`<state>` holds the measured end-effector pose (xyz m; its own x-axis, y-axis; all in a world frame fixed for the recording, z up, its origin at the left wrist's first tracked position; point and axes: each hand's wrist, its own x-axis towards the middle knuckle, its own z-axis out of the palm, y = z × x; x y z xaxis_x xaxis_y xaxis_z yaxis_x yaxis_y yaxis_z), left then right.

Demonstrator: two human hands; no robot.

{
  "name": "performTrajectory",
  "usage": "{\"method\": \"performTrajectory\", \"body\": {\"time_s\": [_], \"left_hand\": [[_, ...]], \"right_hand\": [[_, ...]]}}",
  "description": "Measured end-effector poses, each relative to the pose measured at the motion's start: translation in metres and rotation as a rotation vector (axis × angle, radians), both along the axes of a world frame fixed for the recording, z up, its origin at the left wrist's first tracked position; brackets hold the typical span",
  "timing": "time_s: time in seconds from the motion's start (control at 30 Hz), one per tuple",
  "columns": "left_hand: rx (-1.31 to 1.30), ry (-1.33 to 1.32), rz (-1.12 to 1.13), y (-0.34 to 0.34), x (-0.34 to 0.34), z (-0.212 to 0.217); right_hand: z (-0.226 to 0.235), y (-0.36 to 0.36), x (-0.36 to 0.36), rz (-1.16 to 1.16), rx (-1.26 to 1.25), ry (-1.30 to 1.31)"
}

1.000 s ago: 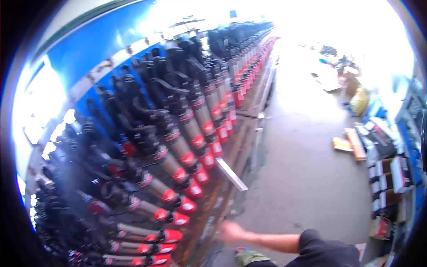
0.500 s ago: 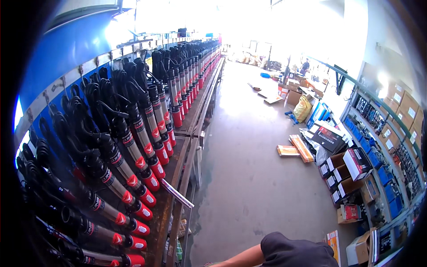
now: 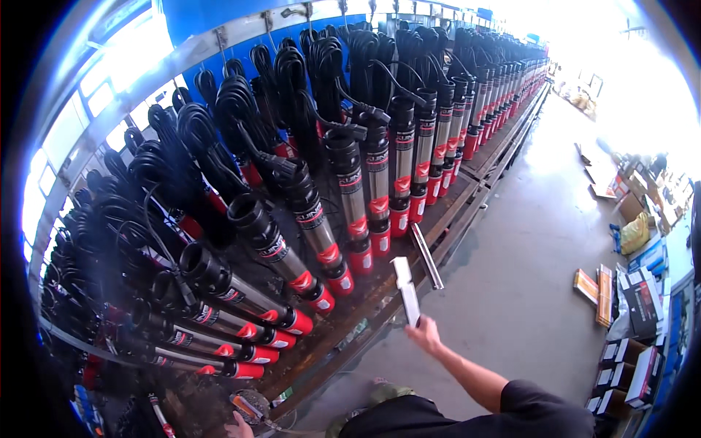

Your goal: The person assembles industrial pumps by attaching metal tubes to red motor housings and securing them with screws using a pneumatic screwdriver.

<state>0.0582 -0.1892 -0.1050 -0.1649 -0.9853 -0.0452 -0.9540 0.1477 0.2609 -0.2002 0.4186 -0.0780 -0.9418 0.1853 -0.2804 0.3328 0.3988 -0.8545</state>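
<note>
My right hand (image 3: 423, 334) is closed around the lower end of a pale, flat strip with a notched edge (image 3: 404, 292); its exact kind is unclear. The strip points up and away, in front of the rack's edge. At the bottom edge, my left hand (image 3: 239, 425) shows only in part, its visible fingers stretched out with nothing seen in them. Beside it lies a round, greyish object with an orange part (image 3: 250, 405). Tubular submersible pumps (image 3: 310, 212) with steel bodies and red ends lean in a long row.
Coiled black cables (image 3: 285, 80) hang above the pumps from a metal rail (image 3: 219, 28). Another metal strip (image 3: 426, 255) juts over the rack's rusty edge (image 3: 350, 325). Orange flat boxes (image 3: 603, 294), a yellow sack (image 3: 635, 233) and cartons (image 3: 642, 376) stand on the right floor.
My view has swung left, toward the pumps. My right hand has come into view with the pale strip, and my left hand now shows at the bottom edge.
</note>
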Motion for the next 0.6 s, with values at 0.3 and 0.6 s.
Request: {"method": "performTrajectory", "body": {"time_s": [0.3, 0.6], "left_hand": [[0.566, 0.273, -0.051, -0.018, -0.036, -0.01], [0.71, 0.256, -0.097, 0.072, -0.089, 0.028]], "right_hand": [[-0.044, 0.029, -0.116, -0.011, 0.414, -0.238], [0.044, -0.027, -0.035, 0.147, 0.823, 0.208]]}}
